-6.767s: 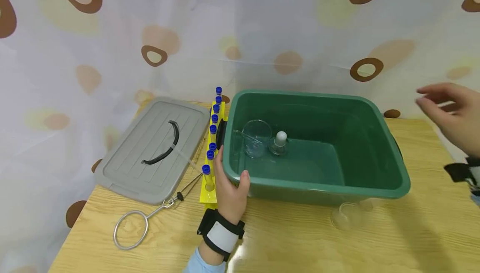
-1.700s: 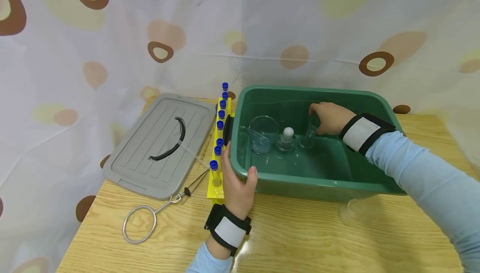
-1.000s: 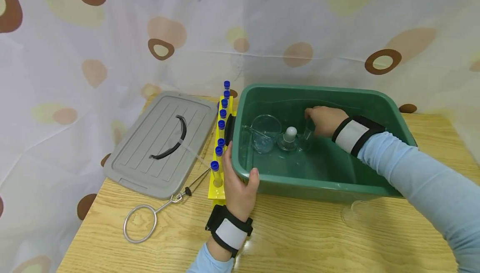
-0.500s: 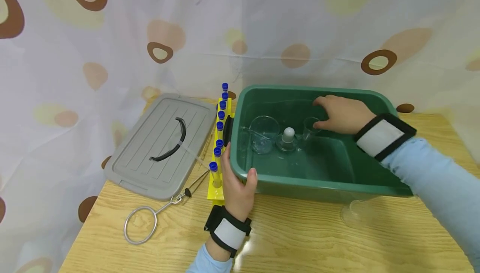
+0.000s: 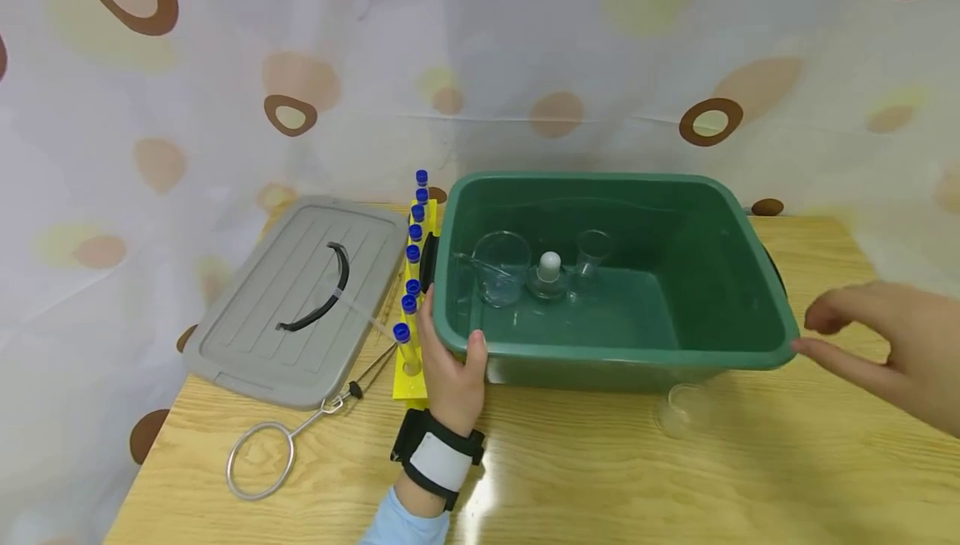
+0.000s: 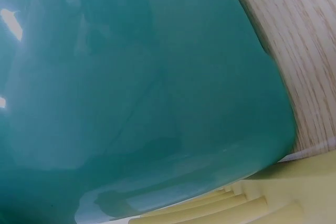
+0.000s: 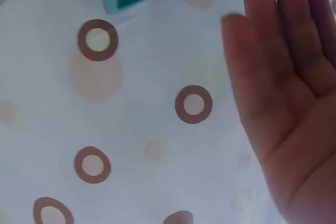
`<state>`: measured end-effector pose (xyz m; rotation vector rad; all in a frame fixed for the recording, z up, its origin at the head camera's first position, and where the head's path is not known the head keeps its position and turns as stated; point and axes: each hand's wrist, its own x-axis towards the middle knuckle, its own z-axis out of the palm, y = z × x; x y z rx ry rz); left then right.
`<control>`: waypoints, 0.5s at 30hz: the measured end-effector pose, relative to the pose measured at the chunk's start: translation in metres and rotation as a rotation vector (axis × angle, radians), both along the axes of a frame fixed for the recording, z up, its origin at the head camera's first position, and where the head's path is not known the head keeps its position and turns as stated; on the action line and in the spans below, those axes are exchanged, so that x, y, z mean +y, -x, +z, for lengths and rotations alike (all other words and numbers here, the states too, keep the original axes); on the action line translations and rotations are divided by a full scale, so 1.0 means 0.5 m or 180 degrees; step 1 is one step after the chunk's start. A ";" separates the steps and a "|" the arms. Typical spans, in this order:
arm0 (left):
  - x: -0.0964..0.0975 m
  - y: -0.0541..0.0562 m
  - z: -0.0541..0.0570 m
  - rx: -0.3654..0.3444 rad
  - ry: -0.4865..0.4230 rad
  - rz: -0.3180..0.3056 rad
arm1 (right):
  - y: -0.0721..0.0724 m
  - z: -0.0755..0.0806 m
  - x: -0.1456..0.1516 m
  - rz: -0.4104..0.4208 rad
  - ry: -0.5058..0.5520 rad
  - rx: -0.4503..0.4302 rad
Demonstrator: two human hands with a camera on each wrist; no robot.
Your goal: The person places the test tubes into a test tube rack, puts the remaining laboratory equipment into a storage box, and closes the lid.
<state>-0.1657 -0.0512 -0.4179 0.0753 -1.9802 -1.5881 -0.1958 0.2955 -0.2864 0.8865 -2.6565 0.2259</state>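
Note:
A green plastic bin [image 5: 622,357] stands on the table. My left hand [image 5: 453,378] grips its near left corner, thumb over the rim and fingers along the outer wall; the left wrist view shows mostly the green wall. Inside stand a glass beaker [image 5: 501,282] with a thin rod leaning in it, a small glass alcohol lamp [image 5: 550,270] with a white cap, and a small flared glass [image 5: 592,247] to the lamp's right. My right hand [image 5: 892,341] is outside the bin's near right corner, holding nothing. Its fingers look straight in the right wrist view.
Left of the bin, a yellow rack [image 5: 411,387] holds several blue-capped tubes. A grey lid [image 5: 255,312] with a black handle lies further left, a metal ring clamp [image 5: 258,462] before it. A clear glass vessel [image 5: 682,412] lies by the bin's front wall.
My right hand let go of the small flared glass beside the lamp, then moved up and out to the right. That glass was not in the bin in the oldest frame. My left hand stayed.

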 end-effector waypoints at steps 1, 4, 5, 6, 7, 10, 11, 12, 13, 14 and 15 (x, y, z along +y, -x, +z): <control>0.000 0.000 0.000 -0.0004 -0.0018 0.0000 | -0.011 -0.012 0.004 -0.0054 -0.0090 -0.0158; 0.001 -0.001 -0.001 -0.0014 -0.0072 -0.0012 | -0.037 -0.063 0.007 -0.0415 -0.0424 -0.0863; 0.000 -0.002 -0.001 -0.0014 -0.0078 -0.0006 | -0.043 -0.085 0.006 -0.0561 -0.0506 -0.1112; 0.000 -0.003 -0.001 -0.0015 -0.0077 -0.0003 | -0.048 -0.107 0.003 -0.0715 -0.0583 -0.1379; 0.000 -0.003 -0.001 -0.0016 -0.0076 -0.0001 | -0.054 -0.127 0.000 -0.0865 -0.0630 -0.1628; 0.001 -0.005 -0.002 -0.0025 -0.0057 0.0008 | -0.069 -0.190 -0.004 -0.1067 -0.0421 -0.2081; 0.001 -0.005 -0.002 -0.0027 -0.0050 0.0005 | -0.072 -0.207 -0.008 -0.1123 -0.0353 -0.2185; 0.002 -0.005 -0.001 -0.0033 -0.0045 0.0001 | -0.074 -0.222 -0.013 -0.1161 -0.0260 -0.2264; 0.002 -0.005 0.000 -0.0041 -0.0045 0.0000 | -0.076 -0.234 -0.020 -0.1185 -0.0146 -0.2307; 0.002 -0.005 0.001 -0.0043 -0.0046 0.0006 | -0.077 -0.246 -0.027 -0.1195 -0.0027 -0.2329; 0.002 -0.005 0.002 -0.0040 -0.0049 0.0013 | -0.078 -0.256 -0.036 -0.1204 0.0088 -0.2332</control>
